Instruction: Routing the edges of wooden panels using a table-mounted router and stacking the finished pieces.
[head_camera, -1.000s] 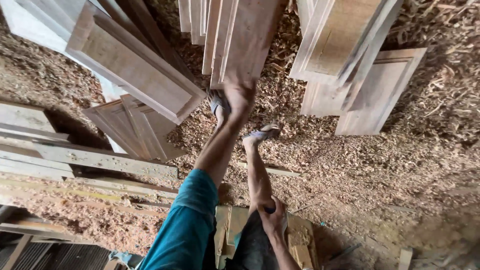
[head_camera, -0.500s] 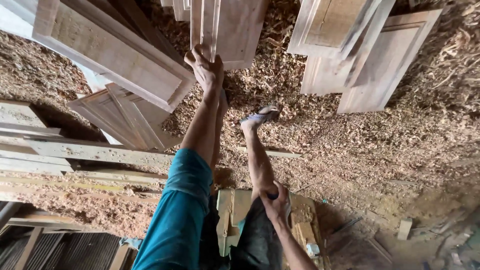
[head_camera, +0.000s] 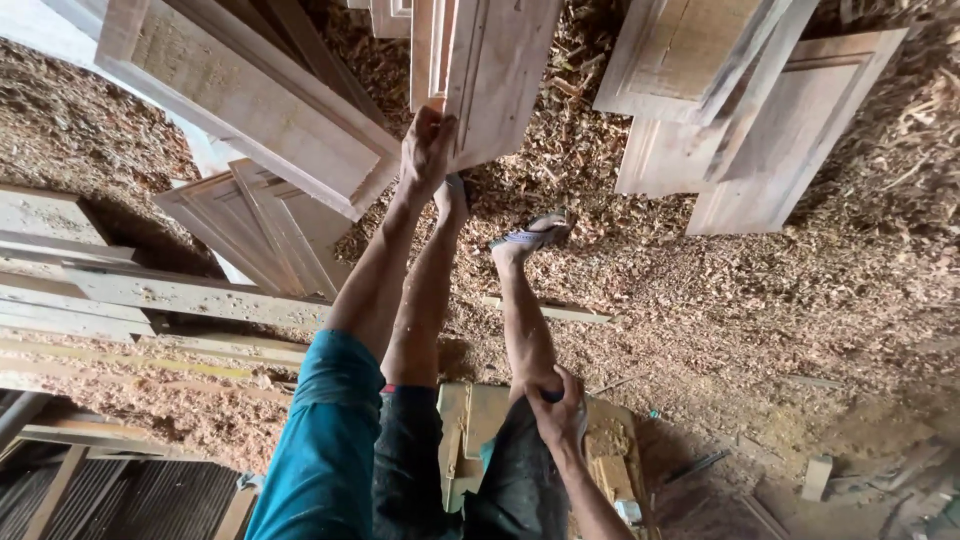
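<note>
I see a sawdust floor (head_camera: 760, 300) strewn with panelled doors. Standing upright on it, a narrow wooden door panel (head_camera: 495, 75) is gripped at its lower edge by my left hand (head_camera: 428, 150). My right hand (head_camera: 558, 408) clasps my knee.

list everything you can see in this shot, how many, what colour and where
wooden panel: one, pale wood, top centre, its lower edge held by the left hand
other panelled door pieces: several, pale wood, leaning at upper left and upper right
planks: several, weathered pale wood, left side
wood shavings: a thick layer, tan, covering the floor
yellowish block: one, under the person at bottom centre
sandals: two, grey-blue, on the feet at centre
left hand: grip on the panel's lower edge, teal sleeve on that arm
right hand: resting on the right knee
</note>
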